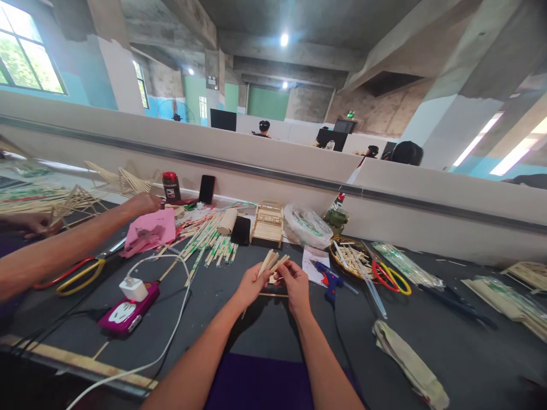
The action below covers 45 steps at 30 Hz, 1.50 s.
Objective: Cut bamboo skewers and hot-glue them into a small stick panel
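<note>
My left hand [252,283] is closed around a small bunch of wooden sticks [268,260] that fan out above the fingers. Close beside it, my right hand [294,282] pinches the ends of sticks [282,262] leaning to the right. Both hands are over the dark tabletop near its middle. Beyond them stands a small chair-like model [267,225] built of sticks. A blue glue gun [331,282] lies right of my right hand, its tip on a printed sheet [315,263].
Green-wrapped chopsticks [220,247] lie left of the model. A purple power strip [130,310] with a white cable is at left, near a co-worker's arm [85,242]. At right are a basket of stick pieces [352,256], red-and-yellow scissors [391,277] and a cloth [408,361].
</note>
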Motion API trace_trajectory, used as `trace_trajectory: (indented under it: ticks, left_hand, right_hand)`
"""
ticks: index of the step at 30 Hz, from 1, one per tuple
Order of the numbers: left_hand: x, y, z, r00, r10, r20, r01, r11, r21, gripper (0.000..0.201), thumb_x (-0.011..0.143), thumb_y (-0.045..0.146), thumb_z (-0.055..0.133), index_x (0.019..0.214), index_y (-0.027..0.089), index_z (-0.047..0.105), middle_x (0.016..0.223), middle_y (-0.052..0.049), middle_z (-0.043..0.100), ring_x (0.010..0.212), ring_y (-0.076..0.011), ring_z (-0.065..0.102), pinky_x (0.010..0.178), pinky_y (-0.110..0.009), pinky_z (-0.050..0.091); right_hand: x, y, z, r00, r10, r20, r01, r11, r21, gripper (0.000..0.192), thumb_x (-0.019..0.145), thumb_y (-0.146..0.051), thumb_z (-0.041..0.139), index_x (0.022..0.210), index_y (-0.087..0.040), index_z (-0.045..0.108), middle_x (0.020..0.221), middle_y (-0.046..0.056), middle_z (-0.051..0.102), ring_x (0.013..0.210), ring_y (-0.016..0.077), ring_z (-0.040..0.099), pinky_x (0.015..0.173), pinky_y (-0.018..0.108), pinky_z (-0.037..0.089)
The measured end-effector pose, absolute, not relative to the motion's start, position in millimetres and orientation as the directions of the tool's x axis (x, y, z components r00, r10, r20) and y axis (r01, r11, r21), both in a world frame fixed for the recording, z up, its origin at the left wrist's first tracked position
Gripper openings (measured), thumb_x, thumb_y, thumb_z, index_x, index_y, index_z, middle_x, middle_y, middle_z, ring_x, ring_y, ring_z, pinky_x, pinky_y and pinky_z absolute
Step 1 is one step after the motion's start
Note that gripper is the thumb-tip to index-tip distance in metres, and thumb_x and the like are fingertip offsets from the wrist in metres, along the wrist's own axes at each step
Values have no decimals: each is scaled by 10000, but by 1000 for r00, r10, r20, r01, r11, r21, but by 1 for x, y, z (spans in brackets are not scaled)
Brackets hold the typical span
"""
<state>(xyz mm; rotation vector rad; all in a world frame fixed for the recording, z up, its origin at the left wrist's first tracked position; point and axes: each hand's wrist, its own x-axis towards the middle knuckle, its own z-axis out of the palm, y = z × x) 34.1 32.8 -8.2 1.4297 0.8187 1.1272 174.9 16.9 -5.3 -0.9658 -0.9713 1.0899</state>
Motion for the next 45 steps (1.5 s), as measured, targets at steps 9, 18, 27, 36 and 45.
trace_trajectory:
  ticks: [9, 18, 27, 36, 45]
  left_hand:
    - [21, 37, 1, -101, 967, 232, -144, -245, 959, 414, 751, 566, 611, 838, 163, 576, 580, 47, 464, 513, -79, 366, 488, -196, 286]
    - [32, 36, -11, -24, 992, 121, -167, -124, 978, 416, 632, 514, 725, 637, 163, 501, 458, 82, 440, 400, -54, 372, 412, -181, 277]
    - [32, 33, -8, -75, 985, 152, -141, -162, 977, 472, 651, 564, 682, 558, 173, 436, 430, 86, 387, 388, -40, 317, 411, -183, 243]
    - [34, 38, -19, 81, 988, 130, -68, -125, 990, 501, 665, 619, 640, 528, 182, 438, 391, 60, 418, 361, -69, 360, 397, -206, 257]
    - [32, 41, -22, -7, 975, 222, -55, -222, 973, 515, 681, 632, 623, 575, 166, 430, 530, 62, 360, 503, -59, 291, 466, -200, 231]
  right_hand:
    - [170, 13, -6, 49, 992, 113, -148, 120, -982, 337, 732, -463, 689, 899, -176, 634, 683, -13, 629, 482, 85, 530, 419, 190, 422]
    - [162, 13, -11, -28, 992, 123, 10, 123, -992, 281, 733, -449, 663, 845, -193, 639, 605, -33, 586, 440, 102, 517, 387, 203, 398]
    - [163, 10, -3, -3, 994, 112, 10, 112, -994, 291, 714, -463, 673, 840, -201, 657, 626, -9, 627, 467, 117, 536, 406, 208, 402]
    - [165, 11, -6, 42, 984, 174, 16, 173, -985, 280, 759, -447, 644, 875, -193, 660, 682, 1, 623, 508, 111, 530, 430, 204, 394]
    - [171, 13, -8, 110, 960, 257, 133, 242, -961, 320, 791, -459, 602, 949, -194, 688, 828, 47, 665, 685, 162, 572, 480, 217, 436]
